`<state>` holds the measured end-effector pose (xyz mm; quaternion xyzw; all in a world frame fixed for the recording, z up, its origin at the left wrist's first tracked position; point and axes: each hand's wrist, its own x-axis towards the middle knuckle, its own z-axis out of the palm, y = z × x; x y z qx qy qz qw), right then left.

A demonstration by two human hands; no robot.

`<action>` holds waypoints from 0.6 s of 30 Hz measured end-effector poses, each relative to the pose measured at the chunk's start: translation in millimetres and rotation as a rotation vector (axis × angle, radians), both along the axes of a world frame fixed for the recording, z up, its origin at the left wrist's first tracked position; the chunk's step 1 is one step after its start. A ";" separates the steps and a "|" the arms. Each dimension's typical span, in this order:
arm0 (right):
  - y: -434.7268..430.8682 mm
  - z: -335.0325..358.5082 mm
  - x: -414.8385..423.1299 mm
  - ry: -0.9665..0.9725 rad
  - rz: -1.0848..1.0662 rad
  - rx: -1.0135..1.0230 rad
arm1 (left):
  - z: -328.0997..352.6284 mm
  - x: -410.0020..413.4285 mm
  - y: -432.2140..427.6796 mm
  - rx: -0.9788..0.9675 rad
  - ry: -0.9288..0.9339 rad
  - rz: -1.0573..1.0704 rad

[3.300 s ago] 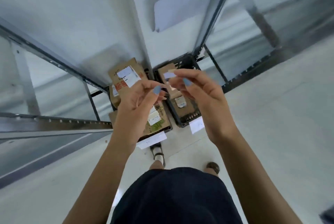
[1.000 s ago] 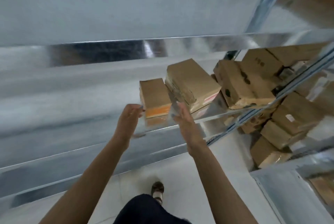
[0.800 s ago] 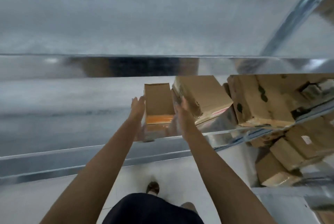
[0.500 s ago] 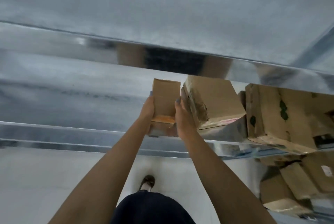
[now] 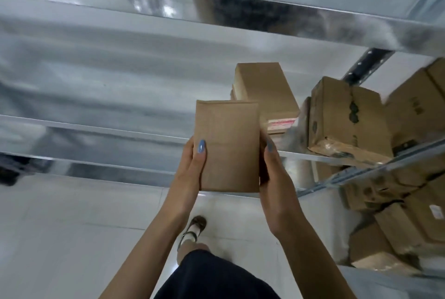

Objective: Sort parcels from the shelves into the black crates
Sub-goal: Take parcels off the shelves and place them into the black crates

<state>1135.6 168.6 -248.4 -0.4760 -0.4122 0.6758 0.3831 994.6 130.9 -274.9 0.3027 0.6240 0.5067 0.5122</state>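
Note:
I hold a small plain brown cardboard parcel [image 5: 227, 145] in front of the metal shelf [image 5: 96, 130], clear of its edge. My left hand [image 5: 192, 166] grips its left side with the thumb on its top face. Along the parcel's right side my right hand [image 5: 272, 168] presses. Behind it on the shelf lies a larger brown parcel [image 5: 265, 91] with a red-printed label on its near end. No black crate is in view.
More brown boxes [image 5: 346, 115] crowd the shelf to the right, and others are stacked on the lower shelf [image 5: 397, 214] at right. A shiny shelf beam [image 5: 240, 14] runs overhead. White tiled floor [image 5: 72, 226] lies below, with my shoe on it.
Both hands reached to the shelf, closed on the small parcel, and have drawn it off the shelf toward me. The crates seen earlier are out of view.

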 end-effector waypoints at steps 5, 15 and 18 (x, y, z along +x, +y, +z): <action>-26.5 7.6 31.3 -0.013 -0.021 -0.039 | 9.9 33.3 -26.2 0.045 0.058 -0.027; -28.6 12.7 56.7 -0.008 -0.099 -0.165 | 18.7 46.4 -37.2 0.191 -0.010 -0.217; -29.0 9.9 56.8 0.004 -0.061 0.042 | 28.5 43.8 -29.0 0.129 -0.430 -0.075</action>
